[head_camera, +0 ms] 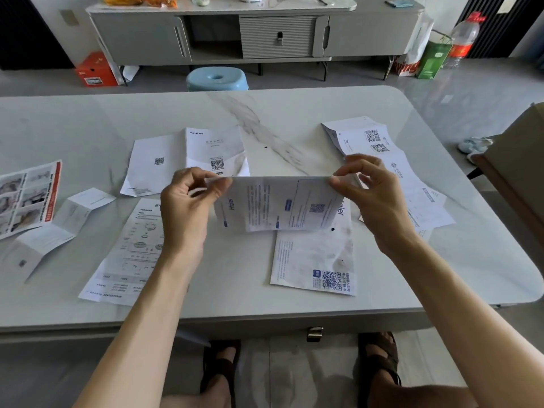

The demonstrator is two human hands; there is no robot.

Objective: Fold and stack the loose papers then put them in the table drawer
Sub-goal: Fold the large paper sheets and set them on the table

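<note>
A white leaflet with blue print (276, 204) hangs folded above the pale marble table (235, 301). My left hand (188, 201) pinches its top left corner and my right hand (371, 192) pinches its top right corner. Several loose papers lie flat on the table: a blue-printed sheet (312, 263) under the held leaflet, a diagram sheet (129, 254) at front left, a QR-code sheet (188, 157) behind my left hand, a long strip (412, 184) at right, a creased white strip (53, 231) and a red-edged flyer (26, 198) at far left. The drawer handle (314, 333) shows under the table's front edge.
A blue stool (217, 78) stands beyond the table's far edge, with a grey cabinet (265, 33) behind it. A brown chair (515, 172) is at the right side. My sandalled feet (379, 363) are under the table.
</note>
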